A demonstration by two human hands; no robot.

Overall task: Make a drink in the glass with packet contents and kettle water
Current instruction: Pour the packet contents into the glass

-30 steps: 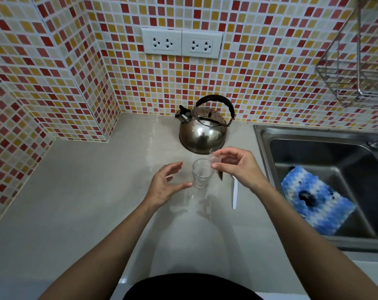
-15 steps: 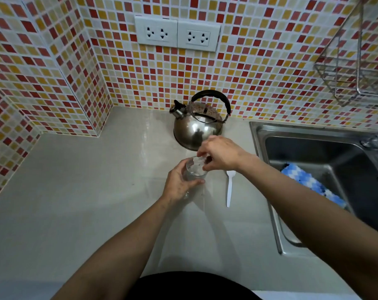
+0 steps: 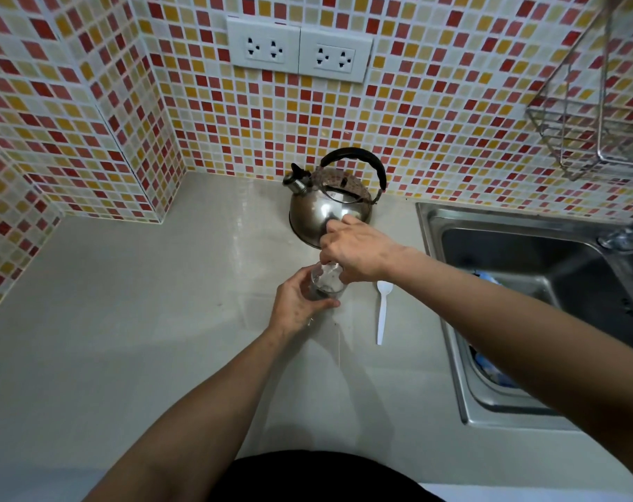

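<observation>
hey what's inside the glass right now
The glass, held by the left hand, shows something dark low inside. The right hand covers part of its rim, hiding whatever it holds there. No water level is discernible.

You get even overhead light, soft arm shadows on the counter (image 3: 134, 320), kettle (image 3: 329, 211) glare, wide-angle bending at edges.

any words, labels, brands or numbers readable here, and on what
None can be read.
Kettle: no brand or marking shows.
Wall sockets: plain white, no lettering visible.
Glass and white spoon: unmarked.
Packet: hidden under the right hand, any print is out of sight.
</observation>
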